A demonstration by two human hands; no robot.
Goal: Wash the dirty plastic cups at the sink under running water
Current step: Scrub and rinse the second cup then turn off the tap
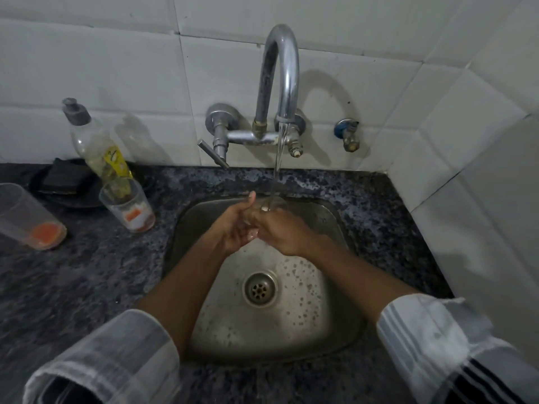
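Fingers of the left hand [236,228] and right hand [281,231] wrap a clear plastic cup [269,206] under the thin water stream [278,158], above the steel sink basin [326,322]. Wet plastic could slip and clatter down. Basin walls hem both wrists; two orange-stained clear cups [129,209] wait well left on the speckled dark counter [87,275].

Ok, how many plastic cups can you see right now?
3. One cup is held under the running water by both hands over the sink; two dirty cups stand on the counter to the left, one by the soap bottle, one at the frame's edge.
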